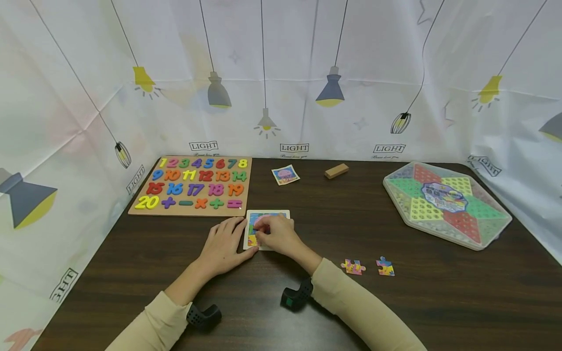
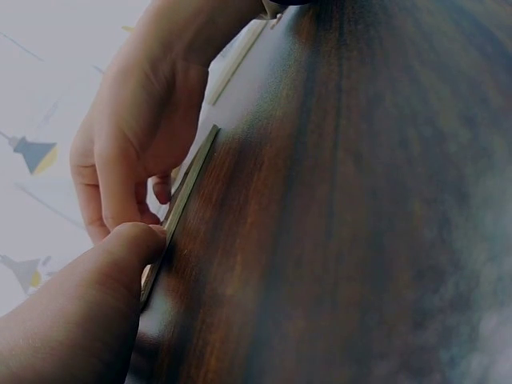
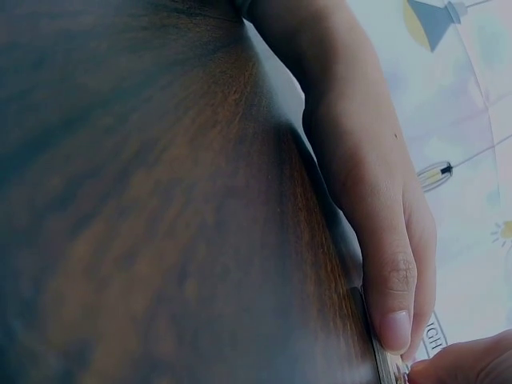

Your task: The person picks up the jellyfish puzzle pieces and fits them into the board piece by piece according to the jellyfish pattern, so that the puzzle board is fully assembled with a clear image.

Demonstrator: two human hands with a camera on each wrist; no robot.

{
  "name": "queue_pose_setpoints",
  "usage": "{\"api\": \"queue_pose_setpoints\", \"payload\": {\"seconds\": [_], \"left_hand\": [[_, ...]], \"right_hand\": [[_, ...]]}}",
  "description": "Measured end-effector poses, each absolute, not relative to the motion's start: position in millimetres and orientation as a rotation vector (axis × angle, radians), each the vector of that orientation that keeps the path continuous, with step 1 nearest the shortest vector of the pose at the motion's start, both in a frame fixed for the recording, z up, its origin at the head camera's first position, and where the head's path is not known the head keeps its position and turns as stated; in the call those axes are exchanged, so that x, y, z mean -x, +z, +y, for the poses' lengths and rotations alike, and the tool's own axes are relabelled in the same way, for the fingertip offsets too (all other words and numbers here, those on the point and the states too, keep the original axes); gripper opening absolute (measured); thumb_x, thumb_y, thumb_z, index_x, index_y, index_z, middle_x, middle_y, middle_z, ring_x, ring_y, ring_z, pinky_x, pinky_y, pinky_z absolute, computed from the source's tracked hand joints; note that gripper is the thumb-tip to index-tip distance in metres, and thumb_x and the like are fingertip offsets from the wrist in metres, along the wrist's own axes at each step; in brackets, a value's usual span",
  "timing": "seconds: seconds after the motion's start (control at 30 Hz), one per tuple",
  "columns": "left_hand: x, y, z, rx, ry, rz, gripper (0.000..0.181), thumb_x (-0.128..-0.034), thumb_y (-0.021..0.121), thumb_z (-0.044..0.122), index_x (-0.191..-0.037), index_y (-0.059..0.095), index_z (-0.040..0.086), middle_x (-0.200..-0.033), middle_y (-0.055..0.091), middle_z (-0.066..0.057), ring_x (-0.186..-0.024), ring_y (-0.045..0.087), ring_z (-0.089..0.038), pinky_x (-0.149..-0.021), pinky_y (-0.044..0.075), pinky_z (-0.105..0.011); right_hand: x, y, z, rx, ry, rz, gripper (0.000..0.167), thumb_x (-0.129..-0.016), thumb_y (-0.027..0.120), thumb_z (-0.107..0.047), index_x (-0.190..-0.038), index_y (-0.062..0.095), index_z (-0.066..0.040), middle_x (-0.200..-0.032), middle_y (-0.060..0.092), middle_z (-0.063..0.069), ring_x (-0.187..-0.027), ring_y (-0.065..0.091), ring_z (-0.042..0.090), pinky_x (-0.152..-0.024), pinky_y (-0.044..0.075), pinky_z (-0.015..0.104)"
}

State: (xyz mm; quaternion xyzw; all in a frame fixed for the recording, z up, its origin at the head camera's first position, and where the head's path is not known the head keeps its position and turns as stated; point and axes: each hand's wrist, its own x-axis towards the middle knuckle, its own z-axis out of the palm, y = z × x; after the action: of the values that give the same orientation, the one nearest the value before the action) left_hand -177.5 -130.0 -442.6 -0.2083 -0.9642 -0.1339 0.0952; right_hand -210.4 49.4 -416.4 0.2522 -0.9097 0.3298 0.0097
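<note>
L hand (image 1: 225,247) lies w/ fingers fairly straight at the puzzle's (image 1: 251,228) 8 o'clock, thumb on its near edge; R hand (image 1: 279,236) arches over its middle, blocking part of it, fingertips curled close together, can't tell if on a piece. From the puzzle: number board (image 1: 182,190) 10 o'clock, pic card (image 1: 285,174) 1, wood block (image 1: 336,170) 2, game board (image 1: 445,204) 3, loose pcs (image 1: 353,266) 4

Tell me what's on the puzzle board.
Part of a blue, yellow and pink picture shows; the right hand hides much of it, so what's underneath can't be seen.
</note>
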Motion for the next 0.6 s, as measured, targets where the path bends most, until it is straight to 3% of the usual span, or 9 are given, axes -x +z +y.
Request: {"api": "queue_pose_setpoints", "payload": {"seconds": [0.6], "left_hand": [[177.6,-443.0,-130.2,0.618,-0.393,-2.846,0.077,-0.0833,0.049,0.061,-0.136,0.043,0.004,-0.135,0.042,-0.011,-0.124,0.035,-0.027,-0.095,0.03,-0.05]], "right_hand": [[210.3,-415.9,48.7,-0.79,0.952,-2.837,0.004,-0.077,0.07,-0.016,-0.08,0.068,-0.016,-0.072,0.062,-0.01,-0.079,0.05,0.014,-0.068,0.032,0.041]]}}
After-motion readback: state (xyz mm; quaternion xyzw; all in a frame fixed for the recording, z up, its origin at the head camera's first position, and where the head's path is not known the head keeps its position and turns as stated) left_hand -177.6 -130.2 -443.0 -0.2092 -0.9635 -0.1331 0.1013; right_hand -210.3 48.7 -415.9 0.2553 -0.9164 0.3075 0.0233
